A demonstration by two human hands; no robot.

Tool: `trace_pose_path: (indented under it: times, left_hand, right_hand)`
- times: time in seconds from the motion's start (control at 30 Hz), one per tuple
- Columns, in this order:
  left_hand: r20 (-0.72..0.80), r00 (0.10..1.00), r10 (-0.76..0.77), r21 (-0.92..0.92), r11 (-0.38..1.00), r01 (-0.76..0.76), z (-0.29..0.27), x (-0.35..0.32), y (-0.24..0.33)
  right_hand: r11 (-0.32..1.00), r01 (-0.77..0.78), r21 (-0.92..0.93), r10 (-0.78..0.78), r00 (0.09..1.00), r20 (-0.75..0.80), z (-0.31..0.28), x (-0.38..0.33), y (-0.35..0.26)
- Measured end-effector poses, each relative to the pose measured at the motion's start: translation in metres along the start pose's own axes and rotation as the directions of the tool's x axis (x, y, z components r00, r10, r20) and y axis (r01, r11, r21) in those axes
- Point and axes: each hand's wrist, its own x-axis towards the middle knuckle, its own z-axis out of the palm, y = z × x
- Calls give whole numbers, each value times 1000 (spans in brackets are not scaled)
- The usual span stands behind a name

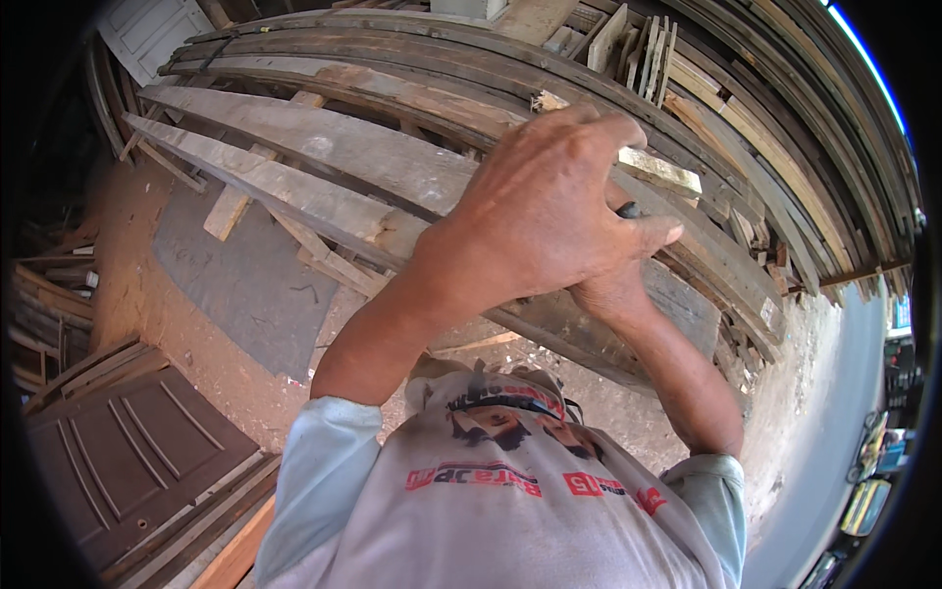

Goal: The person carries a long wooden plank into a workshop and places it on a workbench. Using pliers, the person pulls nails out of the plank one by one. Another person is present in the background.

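my pale shirt (491, 510) below, my left hand (540, 221) closes over my mostly hidden right hand (613, 290), gripping a pale wood strip (662, 169) at two o'clock, not yet clear of stacked planks (324, 147).

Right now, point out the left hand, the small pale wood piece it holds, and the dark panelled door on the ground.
left hand (549, 211), head view, back of the hand.
pale wood piece (667, 173), head view, its free end.
dark panelled door (132, 456), head view, middle panel.
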Motion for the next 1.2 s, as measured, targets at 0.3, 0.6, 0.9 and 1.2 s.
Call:
trace_pose_path:
  times: [0.3, 0.6, 0.9, 1.2]
  left_hand:
    - [-89, 996, -24, -264, 964, -1, -25, -20, -44]
    - [-257, 962, 90, -387, 903, -187, -19, -23, -73]
    - [-305, 949, 84, -500, 833, -235, -30, -48, -104]
    - [-38, 993, -112, -320, 943, 95, -49, -27, -68]
  right_hand:
    - [937, 115, -330, -29, 967, 255, 27, 30, 9]
    - [923, -246, -297, 298, 944, 145, 24, 15, 30]
    - [958, -20, -285, 173, 836, 520, 72, 66, 2]
    - [918, 115, -380, 24, 939, 343, 53, 63, -4]
